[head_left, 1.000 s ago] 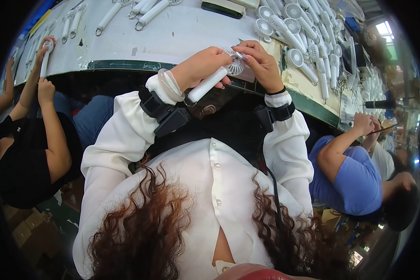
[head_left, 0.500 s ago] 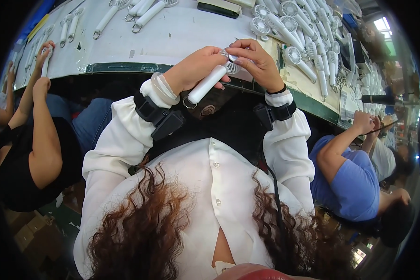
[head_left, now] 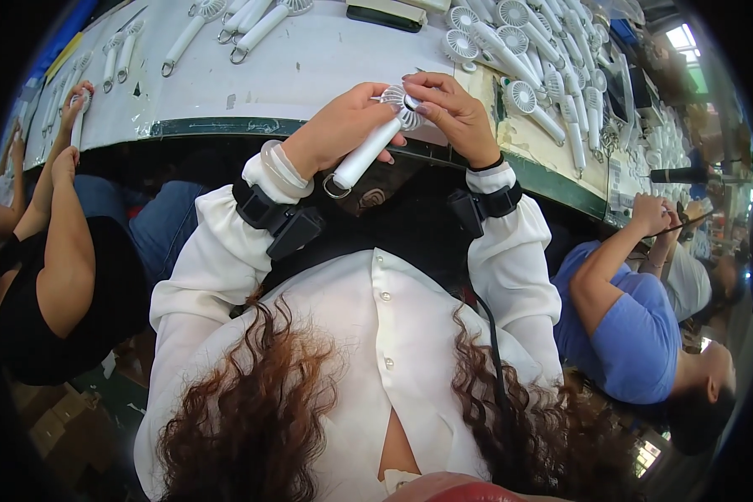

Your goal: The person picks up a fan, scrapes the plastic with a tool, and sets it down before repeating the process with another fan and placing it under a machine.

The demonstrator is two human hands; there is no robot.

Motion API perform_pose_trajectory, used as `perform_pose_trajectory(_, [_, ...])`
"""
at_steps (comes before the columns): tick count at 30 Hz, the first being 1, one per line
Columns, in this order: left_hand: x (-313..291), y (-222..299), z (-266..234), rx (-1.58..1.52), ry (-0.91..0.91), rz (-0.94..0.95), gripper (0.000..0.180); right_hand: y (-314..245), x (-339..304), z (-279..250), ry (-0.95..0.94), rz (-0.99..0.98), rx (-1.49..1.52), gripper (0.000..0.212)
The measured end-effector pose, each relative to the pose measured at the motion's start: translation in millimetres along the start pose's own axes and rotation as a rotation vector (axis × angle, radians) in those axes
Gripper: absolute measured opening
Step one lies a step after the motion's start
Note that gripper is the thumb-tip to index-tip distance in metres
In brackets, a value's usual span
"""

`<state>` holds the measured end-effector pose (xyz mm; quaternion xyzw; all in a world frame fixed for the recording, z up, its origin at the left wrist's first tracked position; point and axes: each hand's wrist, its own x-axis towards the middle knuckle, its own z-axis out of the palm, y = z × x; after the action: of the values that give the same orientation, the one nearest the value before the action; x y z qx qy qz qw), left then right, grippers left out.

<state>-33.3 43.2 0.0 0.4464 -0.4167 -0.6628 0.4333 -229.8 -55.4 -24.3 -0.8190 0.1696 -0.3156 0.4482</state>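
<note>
My left hand (head_left: 339,121) is closed around a white handheld fan (head_left: 366,156), tilted with its round grille up and to the right. A metal ring hangs from the lower end of the handle. The fingers of my right hand (head_left: 456,115) pinch a small round piece (head_left: 411,101) at the middle of the grille. It looks white with a dark edge; whether it is seated on the fan or apart from it I cannot tell. Both hands are just over the table's near edge.
Many white handheld fans (head_left: 523,99) lie heaped at the right of the white table (head_left: 251,71); several more lie at far left. A black-and-white box (head_left: 385,17) sits at the back. Co-workers sit at left, in black (head_left: 67,276), and right, in blue (head_left: 623,318).
Both hands and the fan have shifted slightly left. More of the fan's grille shows, and my left fingers have drawn back from its centre. My right fingers stay at the hub.
</note>
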Motion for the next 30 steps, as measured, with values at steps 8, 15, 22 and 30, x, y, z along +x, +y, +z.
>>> perform_pose_trajectory(8, [-1.0, -2.9, -0.3, 0.035, -0.001, 0.060, 0.041, -3.4, -0.7, -0.5, 0.032, 0.000, -0.028, 0.026])
perform_pose_trajectory(15, [-2.7, -5.4, -0.7, 0.083, 0.001, 0.105, 0.043, -6.4, -2.6, 3.5, 0.077, -0.052, -0.064, 0.023])
perform_pose_trajectory(22, [-3.0, -7.8, 0.3, 0.087, 0.029, 0.154, 0.047, -12.3, -2.7, 5.9, 0.097, -0.049, -0.083, 0.023])
perform_pose_trajectory(30, [-3.0, -9.1, 0.0, 0.114, 0.052, 0.160, 0.048, -11.3, -1.2, 8.7, 0.120, -0.081, -0.181, 0.024])
